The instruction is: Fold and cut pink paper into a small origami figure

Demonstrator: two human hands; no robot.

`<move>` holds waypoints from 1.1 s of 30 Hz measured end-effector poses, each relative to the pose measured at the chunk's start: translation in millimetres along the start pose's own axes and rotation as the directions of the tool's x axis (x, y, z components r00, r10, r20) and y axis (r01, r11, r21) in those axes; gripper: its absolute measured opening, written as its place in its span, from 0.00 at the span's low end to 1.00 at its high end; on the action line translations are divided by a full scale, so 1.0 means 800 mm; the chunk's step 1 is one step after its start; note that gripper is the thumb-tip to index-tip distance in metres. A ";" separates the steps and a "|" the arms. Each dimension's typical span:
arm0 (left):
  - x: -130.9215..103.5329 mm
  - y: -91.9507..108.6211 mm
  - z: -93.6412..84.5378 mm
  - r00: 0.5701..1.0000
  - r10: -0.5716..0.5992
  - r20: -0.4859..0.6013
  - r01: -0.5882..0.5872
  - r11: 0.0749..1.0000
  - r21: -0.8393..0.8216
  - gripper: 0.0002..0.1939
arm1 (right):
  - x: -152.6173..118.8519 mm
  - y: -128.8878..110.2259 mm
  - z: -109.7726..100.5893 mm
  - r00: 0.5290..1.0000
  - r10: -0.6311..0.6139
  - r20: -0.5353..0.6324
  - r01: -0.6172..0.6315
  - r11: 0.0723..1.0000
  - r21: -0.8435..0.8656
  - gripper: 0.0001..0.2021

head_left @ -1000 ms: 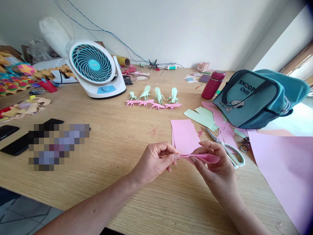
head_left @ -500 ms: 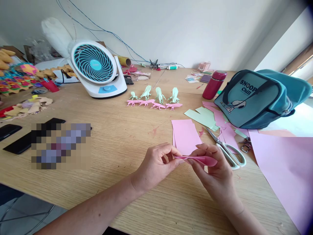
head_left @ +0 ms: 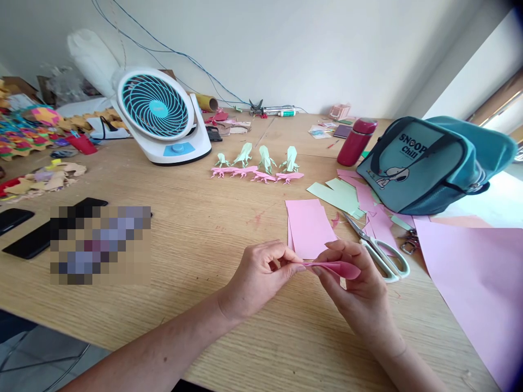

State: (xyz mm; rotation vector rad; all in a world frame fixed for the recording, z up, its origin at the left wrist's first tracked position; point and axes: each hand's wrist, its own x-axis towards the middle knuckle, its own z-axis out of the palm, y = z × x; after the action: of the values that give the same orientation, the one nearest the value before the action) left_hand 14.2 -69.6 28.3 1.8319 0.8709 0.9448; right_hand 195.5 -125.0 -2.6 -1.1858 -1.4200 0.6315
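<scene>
A folded piece of pink paper (head_left: 345,269) is held between both hands above the table, its right end bulging in a rounded loop. My left hand (head_left: 261,277) pinches its left end between thumb and fingers. My right hand (head_left: 359,288) grips the paper from the other side, thumb below and fingers curled over. Just behind the hands lies a small stack of pink paper sheets (head_left: 310,226). Scissors with pale handles (head_left: 382,253) rest right of my right hand. Farther back stand folded green paper figures (head_left: 266,159) and, in front of them, pink ones (head_left: 265,177).
A white and blue fan (head_left: 157,114) stands at the back left. On the right are a red flask (head_left: 357,142), a teal bag (head_left: 417,163), green paper pieces (head_left: 337,197) and a large pink sheet (head_left: 474,283). A black phone (head_left: 14,220) lies at far left.
Both hands stay almost in place, still pinching the pink paper. The paper's left end shows slightly less beyond the left fingertips. The view has shifted a little.
</scene>
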 end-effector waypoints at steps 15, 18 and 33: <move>0.001 -0.008 0.000 0.996 -0.026 0.083 0.020 0.997 0.076 0.07 | 0.003 -0.004 0.004 0.997 0.061 0.052 -0.062 0.998 0.018 0.18; 0.002 -0.009 0.000 0.996 0.003 0.090 -0.012 0.995 0.098 0.07 | 0.003 -0.004 0.005 0.993 0.089 0.075 -0.090 0.996 0.017 0.18; 0.002 -0.007 0.001 0.996 -0.025 0.081 0.013 0.991 0.135 0.09 | 0.006 -0.003 0.003 0.973 0.216 0.077 -0.218 0.976 0.021 0.20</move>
State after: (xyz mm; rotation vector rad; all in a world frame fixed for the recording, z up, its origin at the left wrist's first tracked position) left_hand 14.8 -66.6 22.9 1.9594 0.9179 0.8088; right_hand 193.2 -121.1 1.0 -1.3169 -1.3479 0.8535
